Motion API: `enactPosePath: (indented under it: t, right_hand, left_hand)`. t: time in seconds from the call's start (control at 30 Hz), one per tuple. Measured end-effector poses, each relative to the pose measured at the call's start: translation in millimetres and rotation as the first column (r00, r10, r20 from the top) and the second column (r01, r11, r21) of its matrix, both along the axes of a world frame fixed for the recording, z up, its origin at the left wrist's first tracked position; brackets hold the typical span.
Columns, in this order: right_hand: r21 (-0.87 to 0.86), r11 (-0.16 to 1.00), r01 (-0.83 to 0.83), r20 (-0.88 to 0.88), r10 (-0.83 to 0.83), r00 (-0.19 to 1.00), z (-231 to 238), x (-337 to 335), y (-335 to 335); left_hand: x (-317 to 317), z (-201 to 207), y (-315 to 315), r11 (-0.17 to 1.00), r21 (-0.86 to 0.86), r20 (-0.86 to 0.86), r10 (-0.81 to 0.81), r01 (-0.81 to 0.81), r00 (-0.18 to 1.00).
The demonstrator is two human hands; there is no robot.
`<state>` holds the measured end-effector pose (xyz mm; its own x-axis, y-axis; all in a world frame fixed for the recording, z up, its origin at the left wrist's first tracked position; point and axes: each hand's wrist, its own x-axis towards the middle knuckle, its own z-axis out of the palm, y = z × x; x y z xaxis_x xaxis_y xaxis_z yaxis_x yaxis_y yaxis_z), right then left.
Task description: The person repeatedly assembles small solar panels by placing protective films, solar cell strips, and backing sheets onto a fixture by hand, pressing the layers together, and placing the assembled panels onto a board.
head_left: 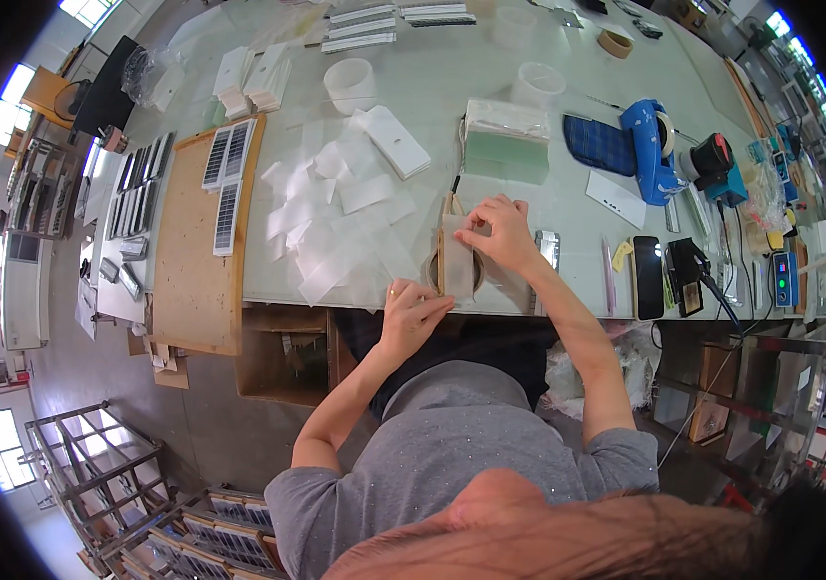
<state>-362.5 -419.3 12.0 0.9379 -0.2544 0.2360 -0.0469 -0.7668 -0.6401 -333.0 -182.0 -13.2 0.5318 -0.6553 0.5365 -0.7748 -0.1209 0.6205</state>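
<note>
At the table's near edge a narrow brown strip lies upright in front of me, with a pale translucent film sheet (458,266) over it. My left hand (413,316) is closed, its thumb and fingertips pinching the sheet's lower end. At the upper end my right hand (500,237) is also closed, its fingers bent and pressed on the sheet's corner. Something round and brown, like a tape roll, shows partly beneath. Left of the hands spreads a loose heap of translucent film pieces (336,227). Beyond them stands a block with a white top and green front (507,145).
A wooden board (181,280) with small solar panels (226,208) lies left. White plates (397,141) and a plastic cup (350,85) stand farther back. To the right are a blue tape dispenser (650,150), a phone (646,277) and a metal piece (547,249).
</note>
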Motion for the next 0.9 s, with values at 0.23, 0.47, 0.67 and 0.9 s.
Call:
enactPosePath:
  t: [0.23,0.47,0.67,0.9]
  right_hand:
    - [0.059,0.996,0.071,0.049,-0.074,0.996,0.4,-5.3,0.8]
    - [-0.076,0.956,0.283,0.073,-0.278,0.958,1.6,-67.4,-42.4]
    - [-0.292,0.938,0.190,-0.204,-0.255,0.945,7.3,-120.6,-65.9]
    - [-0.366,0.908,0.204,-0.170,-0.281,0.944,2.8,-123.7,-66.4]
  left_hand:
    - [-0.3,12.5,0.1,0.999,0.041,0.086,-0.024,0.020,0.996]
    - [-11.0,12.4,6.1,0.997,0.079,0.159,-0.034,0.021,0.987]
    - [-16.2,7.0,7.9,0.990,0.143,0.243,-0.014,-0.022,0.970]
    - [-18.9,5.8,7.3,0.988,0.154,0.253,-0.018,-0.022,0.967]
